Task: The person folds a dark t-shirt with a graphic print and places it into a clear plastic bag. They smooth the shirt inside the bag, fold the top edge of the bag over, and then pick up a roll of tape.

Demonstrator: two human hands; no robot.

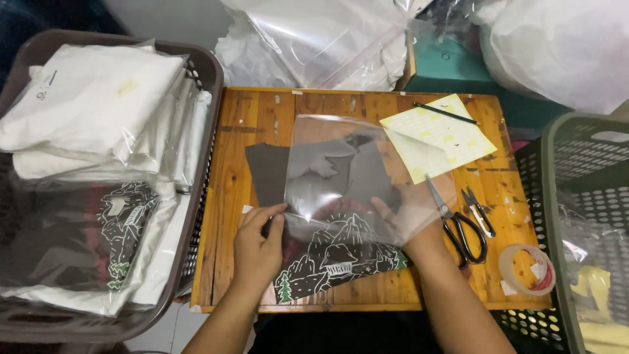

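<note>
hands meet at the near table edge: left hand [257, 244] pinches the clear plastic bag [347, 177] mouth, right hand [407, 213] lies flat inside it. folded black printed shirt [327, 252] is partly sleeved, its near printed end uncovered. beyond, black-handled scissors [458, 226], yellow paper sheets [436, 134].

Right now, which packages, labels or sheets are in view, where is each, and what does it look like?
Clear plastic bag: table centre, glossy, over a black printed garment; left hand pinches its edge, right hand is inside.
Bagged white garments: stacked in brown basket, left.
Yellow sticker sheet: table's far right, corner curled.
</note>
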